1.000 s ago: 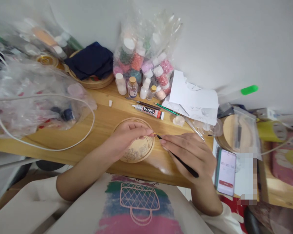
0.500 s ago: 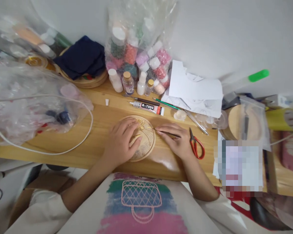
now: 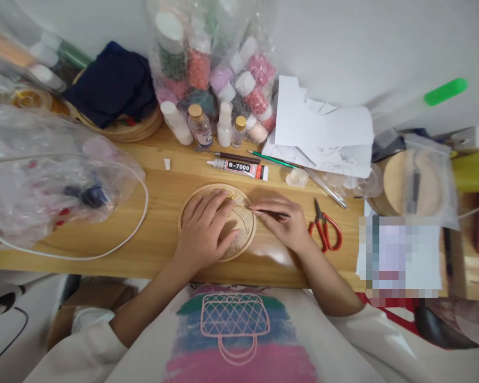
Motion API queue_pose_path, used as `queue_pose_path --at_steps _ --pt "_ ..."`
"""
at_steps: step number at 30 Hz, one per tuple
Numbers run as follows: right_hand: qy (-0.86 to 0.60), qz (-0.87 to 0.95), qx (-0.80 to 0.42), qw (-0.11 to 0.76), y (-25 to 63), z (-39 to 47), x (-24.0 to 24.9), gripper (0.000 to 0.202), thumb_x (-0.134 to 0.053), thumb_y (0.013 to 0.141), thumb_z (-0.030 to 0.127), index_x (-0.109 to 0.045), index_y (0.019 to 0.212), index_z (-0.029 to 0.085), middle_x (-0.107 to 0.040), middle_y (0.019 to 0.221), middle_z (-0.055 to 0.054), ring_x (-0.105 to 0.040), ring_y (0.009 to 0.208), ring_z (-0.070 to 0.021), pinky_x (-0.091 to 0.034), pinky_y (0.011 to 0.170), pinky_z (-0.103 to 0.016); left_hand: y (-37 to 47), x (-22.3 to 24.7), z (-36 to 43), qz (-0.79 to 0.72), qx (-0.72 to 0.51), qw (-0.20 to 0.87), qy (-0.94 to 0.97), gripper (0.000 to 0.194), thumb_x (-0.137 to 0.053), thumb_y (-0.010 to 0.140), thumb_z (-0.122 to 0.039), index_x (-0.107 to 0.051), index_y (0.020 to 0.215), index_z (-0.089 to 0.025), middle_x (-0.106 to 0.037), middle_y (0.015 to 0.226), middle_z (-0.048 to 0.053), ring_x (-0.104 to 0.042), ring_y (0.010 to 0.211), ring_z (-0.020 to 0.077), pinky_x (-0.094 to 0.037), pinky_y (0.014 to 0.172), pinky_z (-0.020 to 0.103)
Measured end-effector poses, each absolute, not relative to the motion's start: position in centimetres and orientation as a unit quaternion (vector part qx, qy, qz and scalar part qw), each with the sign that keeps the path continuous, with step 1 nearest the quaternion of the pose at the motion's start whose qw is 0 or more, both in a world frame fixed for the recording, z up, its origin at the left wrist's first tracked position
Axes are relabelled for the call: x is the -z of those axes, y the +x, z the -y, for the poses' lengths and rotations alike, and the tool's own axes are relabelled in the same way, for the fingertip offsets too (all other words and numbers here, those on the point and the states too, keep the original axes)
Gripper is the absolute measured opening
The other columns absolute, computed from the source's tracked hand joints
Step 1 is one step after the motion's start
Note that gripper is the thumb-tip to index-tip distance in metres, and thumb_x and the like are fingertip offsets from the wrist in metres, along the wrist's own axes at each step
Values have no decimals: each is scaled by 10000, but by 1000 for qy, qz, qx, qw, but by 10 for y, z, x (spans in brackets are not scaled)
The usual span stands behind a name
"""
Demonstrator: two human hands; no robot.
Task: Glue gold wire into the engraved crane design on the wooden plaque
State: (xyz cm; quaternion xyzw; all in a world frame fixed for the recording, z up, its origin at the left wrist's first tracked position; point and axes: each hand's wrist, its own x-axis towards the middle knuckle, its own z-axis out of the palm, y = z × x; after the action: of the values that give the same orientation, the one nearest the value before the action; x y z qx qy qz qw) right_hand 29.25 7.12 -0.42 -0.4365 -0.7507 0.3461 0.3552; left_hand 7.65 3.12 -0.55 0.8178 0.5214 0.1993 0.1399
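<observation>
- Since a second ago, both hands have come down: the left hand point(image 3: 203, 223), which was raised in a pinch, now lies over the wooden disc point(image 3: 241, 223), and the right hand point(image 3: 285, 221) has brought its slim dark tool point(image 3: 281, 214) down to the disc's upper right.
- The left hand is spread palm down, fingers loosely extended, covering much of the disc's left and middle.
- The right hand grips the tool between thumb and fingers, like a pen; its tip points left, near the left fingertips. Whether the tip touches the disc cannot be told.
- The disc lies flat on the wooden table point(image 3: 159, 223), in front of the person. Fine lines mark its pale face, and gold-coloured pieces point(image 3: 231, 195) show by the left fingertips.
- Just right of the right hand lie red-handled pliers point(image 3: 321, 218).
- Behind the disc lies a glue tube point(image 3: 239, 168) printed "B-7000", with a dark brown stick point(image 3: 239, 157) and a green pencil-like stick point(image 3: 273, 159) beyond it.
- Farther back, small bottles point(image 3: 224, 130) stand before a clear bag of colourful jars point(image 3: 223, 69), with white papers point(image 3: 315, 125) to its right.
- On the left, a white cable point(image 3: 147, 199) loops around a crumpled plastic bag point(image 3: 35, 175).
</observation>
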Motion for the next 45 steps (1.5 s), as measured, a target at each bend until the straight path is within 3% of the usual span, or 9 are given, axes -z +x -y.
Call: queue_pose_path --at_steps 17,24,45 --pt "-412 768 -325 367 291 -73 1 115 -669 847 128 -740 917 184 -776 902 -58 -724 835 -158 -557 774 -288 78 6 -31 -505 -196 87 836 400 -482 934 -371 -590 1219 -112 -613 1315 172 -526 1286 303 -335 1088 466" --pt "-430 763 -342 342 293 -73 2 131 -644 877 190 -746 942 240 -776 930 -41 -721 859 -179 -558 789 -325 79 7 -31 -505 -197 81 836 390 -514 932 -373 -616 1227 -138 -601 1323 169 -529 1279 305 -346 1095 483" --pt "-412 763 -341 362 293 -72 4 184 -676 842 133 -750 968 244 -774 925 -34 -722 853 -175 -545 787 -317 83 8 -31 -495 -178 24 850 368 -519 942 -372 -645 1195 -137 -632 1283 179 -562 1247 316 -359 1070 496"
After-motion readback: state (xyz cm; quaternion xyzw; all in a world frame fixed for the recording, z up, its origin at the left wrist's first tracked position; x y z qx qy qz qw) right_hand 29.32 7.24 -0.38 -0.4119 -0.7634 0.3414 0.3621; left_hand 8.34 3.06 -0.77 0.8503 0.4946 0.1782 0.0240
